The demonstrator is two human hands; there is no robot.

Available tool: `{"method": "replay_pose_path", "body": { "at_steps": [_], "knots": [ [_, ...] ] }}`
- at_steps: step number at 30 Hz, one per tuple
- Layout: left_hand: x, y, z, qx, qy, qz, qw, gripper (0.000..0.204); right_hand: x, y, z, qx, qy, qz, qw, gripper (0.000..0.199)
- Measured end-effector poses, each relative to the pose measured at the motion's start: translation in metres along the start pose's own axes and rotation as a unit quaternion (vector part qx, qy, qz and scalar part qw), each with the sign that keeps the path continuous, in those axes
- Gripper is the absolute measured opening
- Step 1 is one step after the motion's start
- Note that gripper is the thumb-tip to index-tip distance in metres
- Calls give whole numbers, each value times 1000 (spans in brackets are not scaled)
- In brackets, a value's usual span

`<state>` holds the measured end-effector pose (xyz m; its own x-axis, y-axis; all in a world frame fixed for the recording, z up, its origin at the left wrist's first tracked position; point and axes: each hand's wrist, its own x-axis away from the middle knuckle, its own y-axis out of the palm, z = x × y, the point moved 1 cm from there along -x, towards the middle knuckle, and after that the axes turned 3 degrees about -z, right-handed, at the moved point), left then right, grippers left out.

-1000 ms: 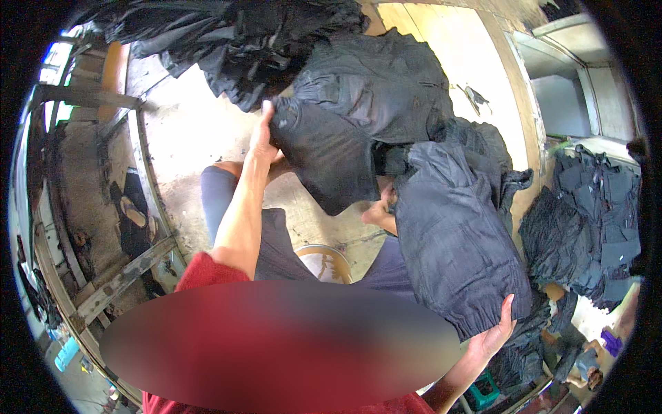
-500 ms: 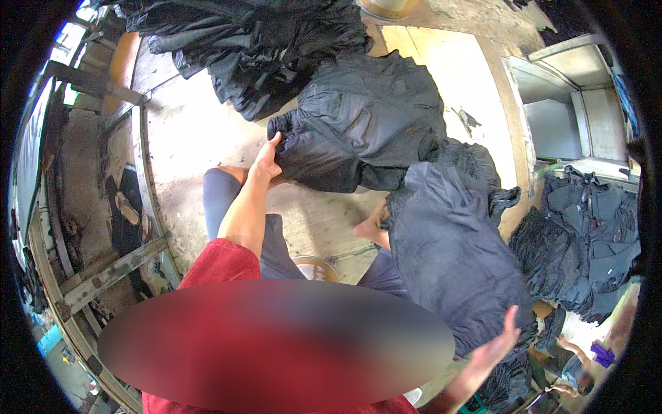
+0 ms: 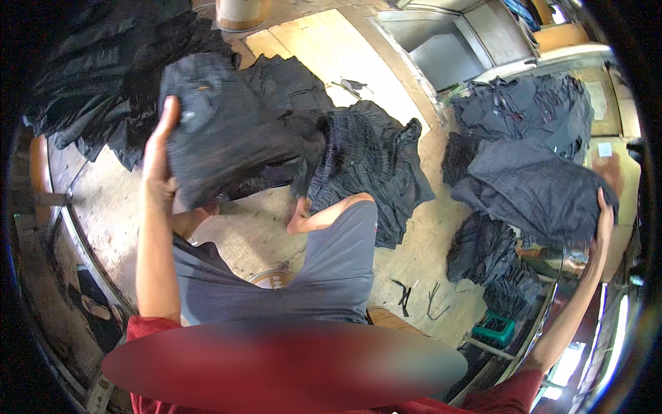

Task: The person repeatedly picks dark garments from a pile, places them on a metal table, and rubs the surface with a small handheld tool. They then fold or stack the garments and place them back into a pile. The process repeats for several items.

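My left hand [image 3: 160,160] is raised and grips a dark grey garment [image 3: 234,131] by its edge, holding it up in front of me. My right hand [image 3: 604,215] is stretched far to the right and clutches another dark garment [image 3: 538,190] over a heap of similar dark clothes [image 3: 524,110]. A black crumpled garment [image 3: 372,162] lies on the floor between them, next to my knee in grey shorts [image 3: 331,262].
A big pile of dark clothes [image 3: 89,83] lies at the upper left. A pale wooden board [image 3: 331,48] and a grey box [image 3: 441,55] sit at the top. A green crate [image 3: 493,330] stands lower right; scraps lie on the floor.
My left hand lifted the dark garment up off the floor. My right hand swung its garment away from my knee out to the right pile.
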<state>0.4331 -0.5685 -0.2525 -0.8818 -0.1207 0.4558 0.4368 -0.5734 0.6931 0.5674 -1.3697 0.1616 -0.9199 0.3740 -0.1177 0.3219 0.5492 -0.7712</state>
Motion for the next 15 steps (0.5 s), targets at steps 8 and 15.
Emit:
{"method": "replay_pose_path", "body": {
  "at_steps": [8,15],
  "knots": [
    [147,-167,32,69,141,144,977,66,5,299,16,375,-198,-197,884,84],
    [299,-243,-81,31,15,248,968,51,284,667,-65,78,-276,-604,744,63]
  ]
}}
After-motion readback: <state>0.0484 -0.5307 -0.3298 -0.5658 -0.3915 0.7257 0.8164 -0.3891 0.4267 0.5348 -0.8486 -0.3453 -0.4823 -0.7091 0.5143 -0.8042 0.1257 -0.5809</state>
